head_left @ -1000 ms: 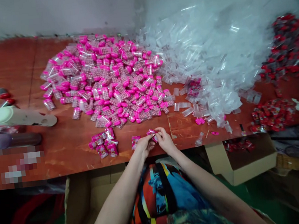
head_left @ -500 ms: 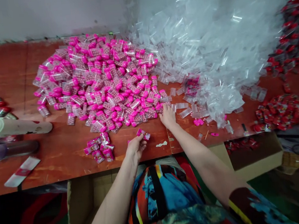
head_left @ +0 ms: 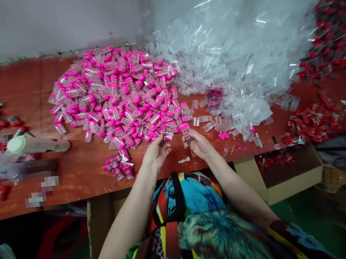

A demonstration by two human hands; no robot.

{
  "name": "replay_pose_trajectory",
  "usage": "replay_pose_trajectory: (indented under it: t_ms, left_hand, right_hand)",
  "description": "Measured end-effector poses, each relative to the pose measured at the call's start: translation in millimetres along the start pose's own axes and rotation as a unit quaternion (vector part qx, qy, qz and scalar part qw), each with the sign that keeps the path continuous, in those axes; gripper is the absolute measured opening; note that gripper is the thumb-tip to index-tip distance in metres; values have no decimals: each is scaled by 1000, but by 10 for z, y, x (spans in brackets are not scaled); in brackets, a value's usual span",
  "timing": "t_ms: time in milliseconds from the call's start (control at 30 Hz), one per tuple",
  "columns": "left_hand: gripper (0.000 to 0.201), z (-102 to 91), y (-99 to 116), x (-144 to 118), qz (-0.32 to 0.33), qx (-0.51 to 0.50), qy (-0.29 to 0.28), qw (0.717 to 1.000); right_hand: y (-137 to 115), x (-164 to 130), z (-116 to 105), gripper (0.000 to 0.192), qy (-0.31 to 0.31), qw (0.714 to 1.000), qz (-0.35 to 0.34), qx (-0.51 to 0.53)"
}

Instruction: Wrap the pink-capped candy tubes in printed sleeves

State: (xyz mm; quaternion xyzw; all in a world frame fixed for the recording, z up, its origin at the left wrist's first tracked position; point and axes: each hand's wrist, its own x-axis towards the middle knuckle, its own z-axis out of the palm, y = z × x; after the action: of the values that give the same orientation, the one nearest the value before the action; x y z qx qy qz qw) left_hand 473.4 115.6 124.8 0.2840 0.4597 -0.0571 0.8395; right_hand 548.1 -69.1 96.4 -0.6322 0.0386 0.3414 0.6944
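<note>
1. The pink-capped bottle [head_left: 186, 134] is in the right hand [head_left: 198, 145], pinched between thumb and fingers, cap pointing away from the person.
2. The left hand [head_left: 157, 152] is apart from the right, its fingers loosely curled at the near edge of the pile; whether it holds anything, I cannot tell.
3. Just beyond both hands, the pile of similar bottles [head_left: 120, 96] spreads across the tabletop [head_left: 81, 172], blocking the way straight ahead.
4. Left of the left hand lies a small cluster of pink sachets [head_left: 119, 164].
5. Beyond the right hand and to its right, a large heap of clear plastic pieces [head_left: 239, 56] rises, a few loose ones near that hand.
6. Farther right are red packets [head_left: 312, 121], with a cardboard box [head_left: 296, 184] below the edge.
7. A pale tumbler [head_left: 38, 144] lies on its side, well left.
</note>
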Motion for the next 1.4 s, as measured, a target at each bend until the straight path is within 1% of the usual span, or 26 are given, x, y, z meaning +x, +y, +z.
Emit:
replay_pose_trajectory:
  t_ms: [133,200,300,367,500,567,667,833,900,1000,1200,1400]
  left_hand:
    - [33,167,112,-274,-7,-55,6,998]
    - [31,215,150,-380,-11,-68,-5,998]
    - [23,248,169,-470,-7,-79,-37,996]
    - [20,261,164,-498,1,-81,-57,995]
    - [19,316,149,-556,11,-83,-86,993]
    - [21,356,148,-601,14,-86,-99,991]
    - [27,409,148,-672,16,-87,-109,990]
    - [25,426,127,-711,29,-88,-113,989]
    - [25,416,112,-707,35,-85,-113,989]
    - [28,404,89,-709,38,-79,-109,990]
    - [27,404,57,-718,28,-87,-82,992]
    - [23,364,10,-634,20,-89,-66,994]
  right_hand:
    - [-173,-265,97,37,-46,995,-8,88]
    - [-205,-375,144,39,-51,994,-35,95]
    - [-213,-503,184,45,-9,991,-125,41]
    - [-217,-557,182,46,25,981,-193,-20]
    - [-239,-597,156,43,83,939,-301,-145]
    - [-247,-601,152,45,105,920,-331,-181]
    - [-242,-609,159,49,115,896,-359,-232]
    - [-189,-638,176,49,141,829,-442,-312]
    - [-160,-644,179,48,140,811,-459,-334]
    - [-115,-638,180,48,148,802,-468,-342]
    - [-47,-630,171,48,176,797,-461,-347]
    - [-55,-658,166,48,188,802,-449,-348]
